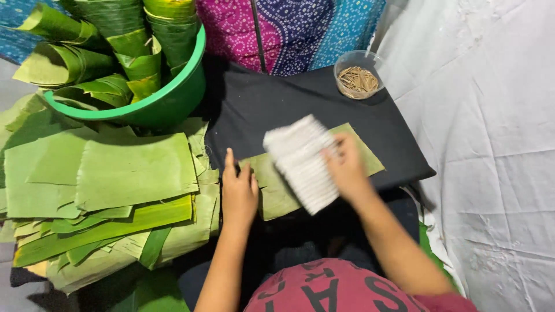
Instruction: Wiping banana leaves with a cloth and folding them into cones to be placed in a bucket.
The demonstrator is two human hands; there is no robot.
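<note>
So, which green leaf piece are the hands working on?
The single flat green leaf piece on the black cloth, under the left hand; the others are stacked or rolled at the left.

Even, fairly bright light from above; soft, short shadows. White cloth (491,144) at right of frame nearly washed out. Black cloth (272,98) at centre swallows detail. Right hand (347,164) and white rag (303,162) motion-blurred. Leaf stack (110,185) at left stays sharp. Slight wide-angle stretch at edges.

white cloth (302,163) in right hand (345,167) over leaf strip (277,188)
</note>
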